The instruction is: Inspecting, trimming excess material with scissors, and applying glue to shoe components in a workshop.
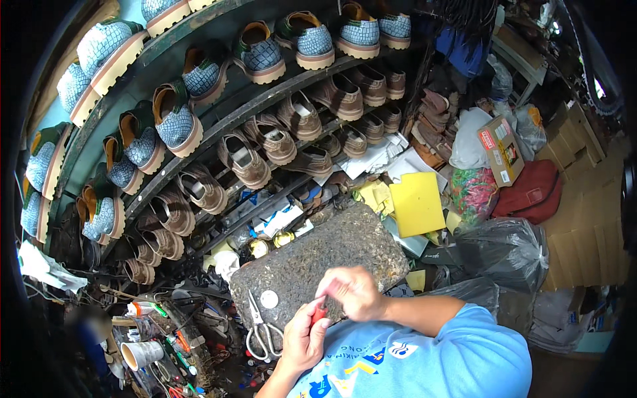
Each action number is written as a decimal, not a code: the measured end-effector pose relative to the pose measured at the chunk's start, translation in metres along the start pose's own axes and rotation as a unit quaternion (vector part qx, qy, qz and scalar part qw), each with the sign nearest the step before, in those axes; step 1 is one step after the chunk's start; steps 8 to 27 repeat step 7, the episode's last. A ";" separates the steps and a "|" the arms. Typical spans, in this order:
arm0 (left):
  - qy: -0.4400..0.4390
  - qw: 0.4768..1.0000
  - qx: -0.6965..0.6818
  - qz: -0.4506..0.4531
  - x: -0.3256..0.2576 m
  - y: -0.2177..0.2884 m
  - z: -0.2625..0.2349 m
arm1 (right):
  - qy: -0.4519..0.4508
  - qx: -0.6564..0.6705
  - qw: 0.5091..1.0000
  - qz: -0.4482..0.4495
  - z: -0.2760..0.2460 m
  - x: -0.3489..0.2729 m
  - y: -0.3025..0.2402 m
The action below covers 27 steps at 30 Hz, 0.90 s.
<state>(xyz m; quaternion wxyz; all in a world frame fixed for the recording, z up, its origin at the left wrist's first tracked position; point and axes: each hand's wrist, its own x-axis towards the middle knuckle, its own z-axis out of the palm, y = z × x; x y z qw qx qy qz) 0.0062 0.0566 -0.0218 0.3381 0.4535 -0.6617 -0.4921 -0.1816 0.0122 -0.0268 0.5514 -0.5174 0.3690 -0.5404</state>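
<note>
My left hand (302,339) is closed around a small red, handle-like piece (320,314), held upright in front of my blue shirt. My right hand (358,294) is curled just above it, close to its top end. Motion blurs the right fingers, so whatever they pinch does not show. Both hands are over the near edge of a rough dark stone slab (318,242). Beside the left hand, scissors with pale loop handles (249,343) lean against the slab, blades pointing away. A white round disc (269,299) lies on the slab near the blades.
Racks of blue-patterned shoes (178,126) and brown shoes (245,162) curve along the back and left. A white cup (138,355) sits among cluttered tools at lower left. Yellow sheets (417,204), a red bag (529,192), a cardboard box (502,151) and plastic bags (502,249) crowd the right.
</note>
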 end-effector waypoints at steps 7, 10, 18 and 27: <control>0.067 0.911 -0.366 -0.178 0.018 0.019 -0.017 | 0.017 0.037 0.994 -0.100 -0.045 0.050 -0.021; 0.067 0.911 -0.366 -0.178 0.018 0.019 -0.017 | 0.017 0.037 0.994 -0.100 -0.045 0.050 -0.021; 0.067 0.911 -0.366 -0.178 0.018 0.019 -0.017 | 0.017 0.037 0.994 -0.100 -0.045 0.050 -0.021; 0.067 0.911 -0.366 -0.178 0.018 0.019 -0.017 | 0.017 0.037 0.994 -0.100 -0.045 0.050 -0.021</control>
